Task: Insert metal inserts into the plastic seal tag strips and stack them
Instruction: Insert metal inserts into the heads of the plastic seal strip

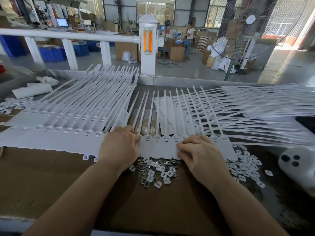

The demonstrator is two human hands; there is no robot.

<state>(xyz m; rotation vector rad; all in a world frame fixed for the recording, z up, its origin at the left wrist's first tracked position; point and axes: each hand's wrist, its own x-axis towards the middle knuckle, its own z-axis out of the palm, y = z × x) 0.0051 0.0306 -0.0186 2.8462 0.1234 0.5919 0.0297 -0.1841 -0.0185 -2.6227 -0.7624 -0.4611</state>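
A white plastic seal tag strip point(157, 148) lies across the table's middle, its thin tails pointing away from me. My left hand point(120, 148) grips the strip's left end with curled fingers. My right hand point(199, 154) pinches the strip's flat tags at its right half, fingers curled over the heads. Below the strip lies a heap of small metal inserts and white plastic caps point(156, 172). A stack of strips point(56, 130) sits at the left, and a fanned pile of strips point(247, 113) at the right.
More white caps point(245, 167) are scattered at the right, beside a white device with three dark buttons point(298, 166). Brown cardboard point(42, 181) covers the near table. A white railing post point(148, 45) and a standing fan point(245, 29) rise behind the table.
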